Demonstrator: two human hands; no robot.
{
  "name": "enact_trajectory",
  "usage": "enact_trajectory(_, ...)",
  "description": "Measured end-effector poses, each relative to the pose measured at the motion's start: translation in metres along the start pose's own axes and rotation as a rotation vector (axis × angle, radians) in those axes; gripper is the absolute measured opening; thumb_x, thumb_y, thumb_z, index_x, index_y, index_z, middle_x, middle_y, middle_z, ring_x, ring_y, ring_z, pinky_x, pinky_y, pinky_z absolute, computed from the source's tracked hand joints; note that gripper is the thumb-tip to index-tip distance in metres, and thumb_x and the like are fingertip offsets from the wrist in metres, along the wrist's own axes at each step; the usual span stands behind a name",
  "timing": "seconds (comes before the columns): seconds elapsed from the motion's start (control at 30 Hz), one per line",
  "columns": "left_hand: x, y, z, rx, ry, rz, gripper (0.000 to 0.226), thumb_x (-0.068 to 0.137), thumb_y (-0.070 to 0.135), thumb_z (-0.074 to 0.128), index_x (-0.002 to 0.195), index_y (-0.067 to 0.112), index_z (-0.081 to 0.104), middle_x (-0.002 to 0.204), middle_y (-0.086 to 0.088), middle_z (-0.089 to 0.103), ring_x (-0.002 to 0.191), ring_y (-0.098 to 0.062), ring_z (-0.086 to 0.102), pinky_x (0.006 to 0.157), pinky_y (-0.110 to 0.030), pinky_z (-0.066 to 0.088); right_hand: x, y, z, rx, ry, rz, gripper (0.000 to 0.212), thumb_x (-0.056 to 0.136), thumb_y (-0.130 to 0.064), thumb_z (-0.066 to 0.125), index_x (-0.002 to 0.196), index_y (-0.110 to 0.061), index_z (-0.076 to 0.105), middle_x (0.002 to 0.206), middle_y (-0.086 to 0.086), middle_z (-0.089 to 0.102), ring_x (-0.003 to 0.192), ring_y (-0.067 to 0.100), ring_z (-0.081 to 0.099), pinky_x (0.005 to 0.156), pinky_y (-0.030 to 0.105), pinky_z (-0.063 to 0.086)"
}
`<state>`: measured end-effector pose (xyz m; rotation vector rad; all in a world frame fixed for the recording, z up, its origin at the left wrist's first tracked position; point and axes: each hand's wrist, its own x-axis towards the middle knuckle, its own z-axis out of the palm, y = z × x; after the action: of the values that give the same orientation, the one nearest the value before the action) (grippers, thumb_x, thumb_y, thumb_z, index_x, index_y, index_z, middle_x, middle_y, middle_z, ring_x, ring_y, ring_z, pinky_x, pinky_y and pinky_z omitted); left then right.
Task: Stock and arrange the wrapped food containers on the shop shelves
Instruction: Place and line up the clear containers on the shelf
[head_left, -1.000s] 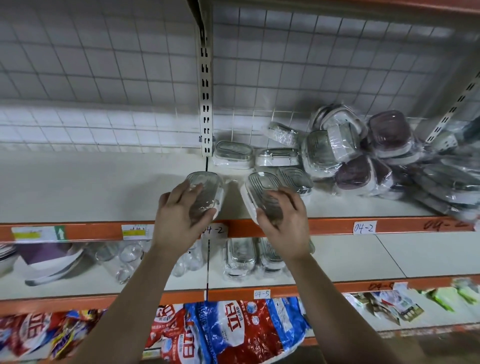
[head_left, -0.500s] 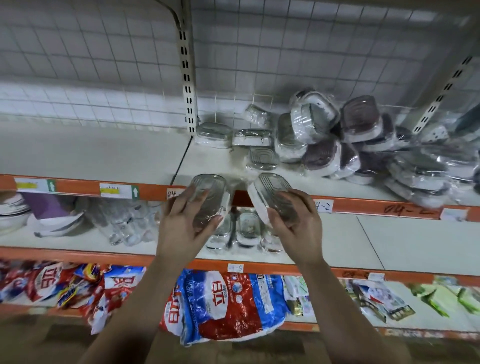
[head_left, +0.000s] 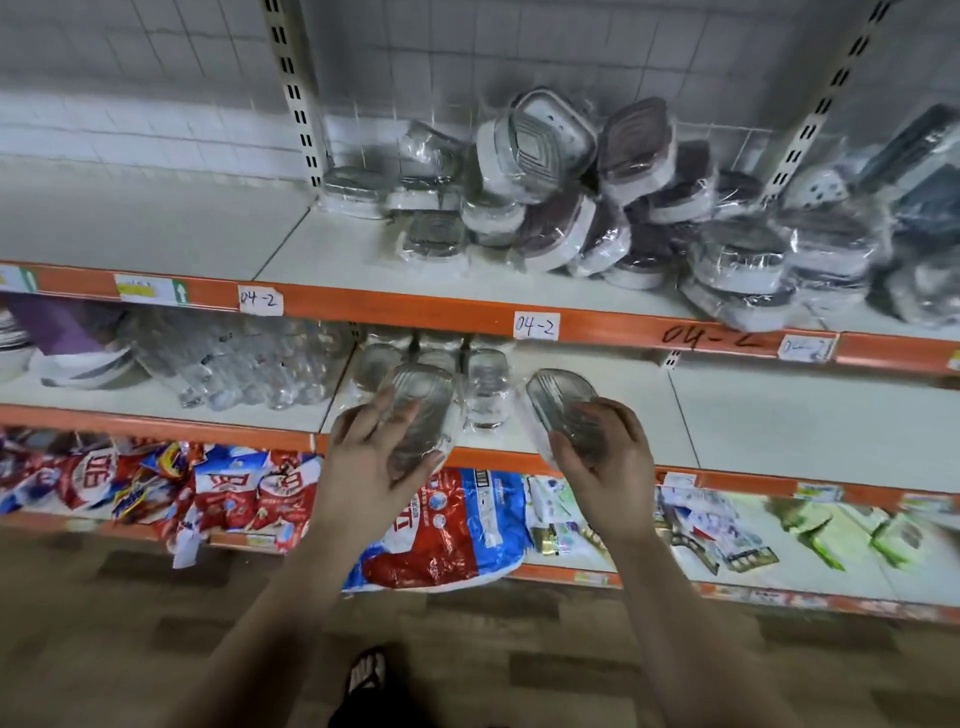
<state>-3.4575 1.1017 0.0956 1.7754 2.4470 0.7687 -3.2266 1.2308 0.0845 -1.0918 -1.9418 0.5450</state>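
My left hand (head_left: 371, 457) grips a clear wrapped food container (head_left: 423, 402), held tilted in front of the middle shelf (head_left: 675, 410). A second wrapped container (head_left: 558, 402) with a ribbed lid is gripped in my right hand (head_left: 605, 462), a short way to the right at the same height. Behind them several similar wrapped containers (head_left: 485, 387) stand on the middle shelf. The upper shelf (head_left: 156, 234) carries a heap of wrapped containers (head_left: 597, 202) with grey and maroon lids on its right half.
Orange shelf edges bear paper tags marked 04-2 (head_left: 536, 326). Clear glass jars (head_left: 244, 369) and white bowls (head_left: 78, 358) fill the middle shelf's left part. Red and blue bags (head_left: 447, 530) lie on the lowest shelf. My sandalled foot (head_left: 366, 675) shows on the wooden floor.
Both hands, each holding its container, have come down from the upper shelf's edge to the level of the middle shelf. The view has tipped downward and shifted right.
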Motion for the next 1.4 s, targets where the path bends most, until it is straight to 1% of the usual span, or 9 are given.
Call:
enact_trajectory(0.1, -0.007, 0.008, 0.010, 0.005, -0.025, 0.018, 0.076, 0.083, 0.071, 0.039, 0.138, 0.020, 0.055, 0.150, -0.006, 0.042, 0.125, -0.030, 0.052, 0.109, -0.045, 0.033, -0.009, 0.014, -0.009, -0.005, -0.015, 0.045, 0.040, 0.081, -0.035, 0.065, 0.110, -0.007, 0.068, 0.116, 0.007, 0.061, 0.106, 0.022, 0.058, 0.086, 0.030, 0.050)
enact_trajectory(0.37, 0.011, 0.022, 0.029, -0.079, -0.080, 0.061, 0.076, 0.082, 0.069, 0.042, 0.137, 0.020, 0.056, 0.149, -0.005, 0.043, 0.131, -0.032, 0.044, 0.101, -0.048, 0.045, -0.011, 0.041, -0.020, -0.029, -0.016, 0.142, 0.037, 0.083, -0.035, 0.066, 0.110, -0.009, 0.068, 0.116, 0.004, 0.060, 0.103, 0.018, 0.058, 0.083, 0.027, 0.048)
enact_trajectory(0.57, 0.022, 0.040, 0.071, -0.108, -0.158, 0.070, 0.075, 0.081, 0.072, 0.041, 0.141, 0.028, 0.051, 0.153, 0.003, 0.039, 0.133, -0.029, 0.042, 0.098, -0.045, 0.049, -0.005, 0.080, -0.020, -0.080, -0.065, 0.183, 0.042, 0.083, -0.037, 0.065, 0.113, -0.009, 0.068, 0.120, 0.007, 0.061, 0.108, 0.026, 0.059, 0.088, 0.034, 0.052)
enact_trajectory(0.7, 0.033, 0.054, 0.125, -0.115, -0.197, 0.071, 0.073, 0.084, 0.070, 0.051, 0.140, 0.023, 0.052, 0.150, 0.000, 0.042, 0.131, -0.029, 0.046, 0.097, -0.043, 0.048, 0.006, 0.127, -0.010, -0.104, -0.111, 0.196, 0.042, 0.084, -0.037, 0.065, 0.113, -0.007, 0.068, 0.123, 0.010, 0.059, 0.111, 0.028, 0.059, 0.091, 0.036, 0.051)
enact_trajectory(0.87, 0.056, 0.062, 0.203, -0.120, -0.197, 0.071, 0.070, 0.088, 0.062, 0.045, 0.137, 0.012, 0.055, 0.149, -0.007, 0.045, 0.136, -0.036, 0.041, 0.106, -0.052, 0.043, 0.023, 0.203, 0.007, -0.149, -0.177, 0.206, 0.040, 0.086, -0.037, 0.064, 0.113, -0.008, 0.066, 0.122, 0.008, 0.058, 0.110, 0.029, 0.058, 0.089, 0.036, 0.052)
enact_trajectory(1.03, 0.085, 0.057, 0.289, 0.057, -0.181, 0.120, 0.058, 0.087, 0.049, 0.064, 0.127, 0.006, 0.063, 0.136, -0.008, 0.058, 0.129, -0.037, 0.050, 0.102, -0.051, 0.047, 0.034, 0.279, 0.035, -0.249, -0.251, 0.214, 0.038, 0.086, -0.031, 0.070, 0.117, -0.008, 0.065, 0.124, 0.010, 0.059, 0.111, 0.033, 0.057, 0.089, 0.042, 0.053)
enact_trajectory(1.13, 0.104, 0.055, 0.333, 0.181, -0.357, 0.047, 0.067, 0.096, 0.059, 0.039, 0.149, 0.017, 0.037, 0.156, 0.003, 0.033, 0.148, -0.027, 0.017, 0.117, -0.041, 0.027, 0.035, 0.313, 0.049, -0.274, -0.277, 0.192, 0.041, 0.087, -0.034, 0.068, 0.117, -0.007, 0.066, 0.123, 0.012, 0.060, 0.109, 0.037, 0.058, 0.089, 0.042, 0.052)
enact_trajectory(1.2, 0.119, 0.054, 0.357, 0.274, -0.398, 0.037, 0.070, 0.098, 0.063, 0.022, 0.155, 0.022, 0.018, 0.162, 0.007, 0.015, 0.150, -0.022, 0.000, 0.120, -0.035, 0.014, 0.035, 0.328, 0.055, -0.265, -0.259, 0.173, 0.041, 0.091, -0.039, 0.064, 0.118, -0.008, 0.066, 0.123, 0.012, 0.059, 0.109, 0.036, 0.058, 0.091, 0.041, 0.051)
enact_trajectory(1.4, 0.190, 0.065, 0.388, 0.259, -0.357, -0.065, 0.065, 0.099, 0.049, 0.041, 0.152, 0.015, 0.026, 0.159, 0.002, 0.023, 0.146, -0.034, 0.013, 0.110, -0.043, 0.037, 0.036, 0.342, 0.060, -0.225, -0.228, 0.112, 0.050, 0.086, -0.045, 0.057, 0.121, -0.009, 0.064, 0.126, 0.012, 0.057, 0.113, 0.035, 0.056, 0.096, 0.042, 0.048)
